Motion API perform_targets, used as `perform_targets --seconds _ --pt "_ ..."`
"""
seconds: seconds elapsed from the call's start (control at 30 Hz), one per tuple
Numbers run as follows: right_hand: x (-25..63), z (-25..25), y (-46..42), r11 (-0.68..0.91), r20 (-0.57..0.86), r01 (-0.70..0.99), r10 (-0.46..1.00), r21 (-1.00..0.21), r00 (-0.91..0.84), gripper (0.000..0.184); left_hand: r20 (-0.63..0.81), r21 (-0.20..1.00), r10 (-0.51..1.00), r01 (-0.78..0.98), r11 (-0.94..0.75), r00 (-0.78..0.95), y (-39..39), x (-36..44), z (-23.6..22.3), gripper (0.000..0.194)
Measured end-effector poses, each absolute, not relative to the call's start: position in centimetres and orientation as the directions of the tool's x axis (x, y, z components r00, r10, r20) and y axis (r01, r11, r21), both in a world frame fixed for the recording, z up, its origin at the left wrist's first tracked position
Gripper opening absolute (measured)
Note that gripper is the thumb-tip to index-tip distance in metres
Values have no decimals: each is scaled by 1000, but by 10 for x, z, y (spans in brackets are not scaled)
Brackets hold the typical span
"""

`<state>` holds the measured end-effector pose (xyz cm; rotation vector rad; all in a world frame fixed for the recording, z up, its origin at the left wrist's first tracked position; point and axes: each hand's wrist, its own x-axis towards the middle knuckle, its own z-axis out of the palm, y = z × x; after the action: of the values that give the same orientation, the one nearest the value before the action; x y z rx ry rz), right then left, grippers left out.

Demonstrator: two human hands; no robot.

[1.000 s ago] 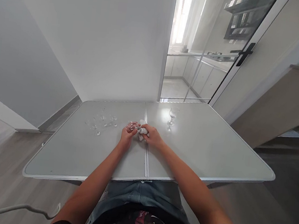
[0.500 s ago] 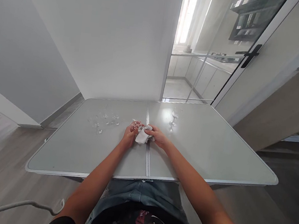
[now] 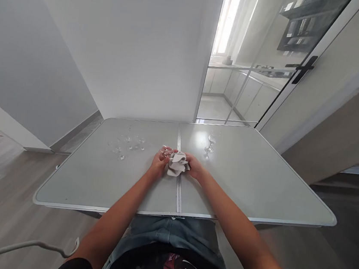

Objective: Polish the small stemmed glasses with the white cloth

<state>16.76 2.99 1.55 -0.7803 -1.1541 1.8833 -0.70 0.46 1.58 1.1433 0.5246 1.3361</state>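
Note:
My left hand (image 3: 160,160) is closed around a clear stemmed glass (image 3: 166,150), which lies sideways above the middle of the table. My right hand (image 3: 194,166) grips a crumpled white cloth (image 3: 176,164). The cloth is bunched against the right end of the glass and hides that part of it. Some fingertips of the right hand are out of sight behind the cloth. Both hands are close together over the seam (image 3: 178,190) of the table.
Several clear glasses (image 3: 121,150) are grouped on the left part of the pale table (image 3: 241,184). One stemmed glass (image 3: 210,143) stands upright at the back, right of the seam. A wall (image 3: 149,62) and a glass door (image 3: 247,77) rise behind the table.
The cloth has shifted and folded differently around the end of the glass, and less of my right thumb shows. The view has moved slightly; the other glasses stay in place.

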Motion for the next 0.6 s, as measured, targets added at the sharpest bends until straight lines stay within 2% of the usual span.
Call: perform_targets --seconds 0.03,0.1,0.2,0.27,0.37,0.43,0.47,0.53,0.6 --pt "169 16 30 -291 -109 -299 857 -909 -504 24 300 868 927 -467 -168 225 5 -7 15 60" --pt "170 18 29 -184 -42 -284 896 -941 -443 24 298 870 933 -460 -178 202 8 -8 13 58" --pt "169 20 24 159 187 -111 924 -981 -333 24 284 863 952 -463 -202 114 13 -10 9 56" --pt "166 20 22 356 324 49 892 -933 -314 25 276 866 959 -448 -222 59 16 -11 8 53" --pt "162 19 19 469 416 143 862 -872 -291 27 278 869 960 -437 -232 42 16 -12 9 53" --pt "160 17 20 420 385 87 884 -904 -267 24 276 865 959 -452 -217 68 13 -13 11 54" --pt "160 16 20 347 330 17 905 -938 -270 23 270 866 958 -458 -199 94 12 -13 13 54" --pt "161 15 22 105 156 -164 928 -981 -338 26 254 873 954 -461 -157 157 8 -14 16 58" --pt "163 14 24 -154 -9 -288 894 -945 -449 31 257 880 946 -453 -145 198 6 -14 18 61"
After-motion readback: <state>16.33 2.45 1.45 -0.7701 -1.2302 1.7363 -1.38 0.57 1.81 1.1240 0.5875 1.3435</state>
